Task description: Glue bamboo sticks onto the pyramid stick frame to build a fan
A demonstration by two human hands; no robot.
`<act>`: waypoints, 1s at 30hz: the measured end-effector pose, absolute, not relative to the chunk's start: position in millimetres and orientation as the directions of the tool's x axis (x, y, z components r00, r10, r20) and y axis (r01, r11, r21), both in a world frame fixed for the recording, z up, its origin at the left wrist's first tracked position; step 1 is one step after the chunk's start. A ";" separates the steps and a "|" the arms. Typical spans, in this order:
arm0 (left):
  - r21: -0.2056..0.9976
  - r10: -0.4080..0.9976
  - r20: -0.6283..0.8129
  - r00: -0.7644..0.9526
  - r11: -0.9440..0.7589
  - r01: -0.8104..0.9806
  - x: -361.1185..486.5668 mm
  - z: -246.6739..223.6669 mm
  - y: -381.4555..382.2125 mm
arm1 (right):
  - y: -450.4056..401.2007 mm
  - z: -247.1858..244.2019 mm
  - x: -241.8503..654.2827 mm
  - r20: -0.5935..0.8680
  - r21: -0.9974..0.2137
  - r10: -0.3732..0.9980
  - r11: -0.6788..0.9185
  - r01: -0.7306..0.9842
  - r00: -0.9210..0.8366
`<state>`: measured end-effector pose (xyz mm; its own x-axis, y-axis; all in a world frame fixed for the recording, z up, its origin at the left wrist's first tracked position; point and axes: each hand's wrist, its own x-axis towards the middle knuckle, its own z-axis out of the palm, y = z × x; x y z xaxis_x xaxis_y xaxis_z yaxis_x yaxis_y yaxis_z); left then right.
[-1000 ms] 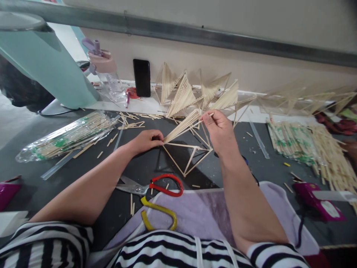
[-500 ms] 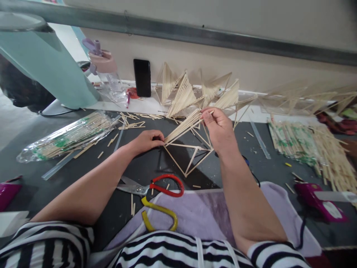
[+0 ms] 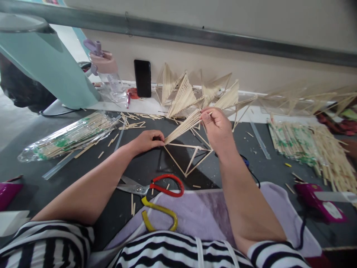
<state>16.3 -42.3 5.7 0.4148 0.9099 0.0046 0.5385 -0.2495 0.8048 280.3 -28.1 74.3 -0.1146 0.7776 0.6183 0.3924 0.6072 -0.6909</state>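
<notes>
A frame of thin wooden sticks (image 3: pixel 182 146) stands on the dark table, with a fan of sticks (image 3: pixel 182 127) laid side by side along its upper left. My left hand (image 3: pixel 149 142) pinches the low left corner, where the fan's sticks come together. At the fan's upper right end, my right hand (image 3: pixel 217 124) has thumb and fingers closed on a wooden stick, whose tip shows past the thumb. Scissors (image 3: pixel 143 190) with one red and one yellow handle lie open in front of the frame, partly on a lilac cloth (image 3: pixel 200 212).
Finished-looking stick structures (image 3: pixel 182 93) line the wall behind. A phone (image 3: pixel 142 78) and a bottle (image 3: pixel 107 74) stand left of them. Bagged sticks (image 3: pixel 69 137) lie left, more stick bundles (image 3: pixel 295 143) right. A magenta glue gun (image 3: pixel 320 201) rests at the right. Offcuts are scattered about.
The stick under my right hand now lies closer against the fan; the gap between them has narrowed. My left hand keeps its place at the corner.
</notes>
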 end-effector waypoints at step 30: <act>0.770 0.903 0.000 0.430 -0.274 0.576 16.0 6.7 -40.2 | -14.8 53.4 275.8 0.325 -0.943 0.946 0.325 -0.075 0.008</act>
<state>16.0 -40.2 6.7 0.4297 0.9030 0.0000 0.5764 -0.2744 0.7697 275.8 -14.8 53.4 0.0076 0.9456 0.3251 -0.0751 0.3248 -0.9428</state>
